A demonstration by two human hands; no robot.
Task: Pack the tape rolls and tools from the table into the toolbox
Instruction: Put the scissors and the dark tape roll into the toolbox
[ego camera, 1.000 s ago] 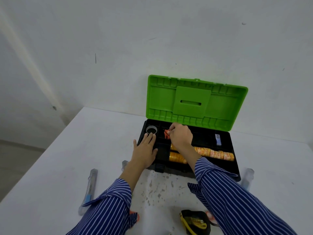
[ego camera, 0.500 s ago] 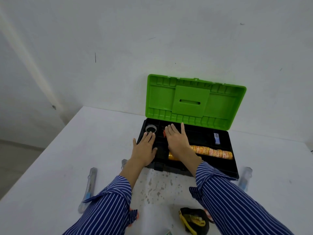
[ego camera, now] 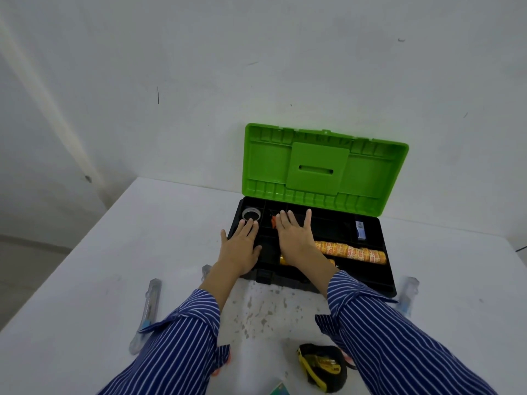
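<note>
The black plastic toolbox (ego camera: 368, 276) sits on the white tabletop (ego camera: 142, 238) ahead of me, its green lid (ego camera: 322, 169) standing open behind the tray against the wall. In the tray's far-left compartment lies a small clear tape roll (ego camera: 251, 214); a long row of orange patterned tape rolls (ego camera: 352, 251) lies along the front right. My left hand (ego camera: 241, 246) rests flat on the tray's left end, my right hand (ego camera: 295, 238) flat beside it. A clear utility knife (ego camera: 146, 310) lies left of me, another clear-handled knife (ego camera: 408, 295) right of the box, and a black-and-yellow tape measure (ego camera: 323, 366) lies nearest me
</note>
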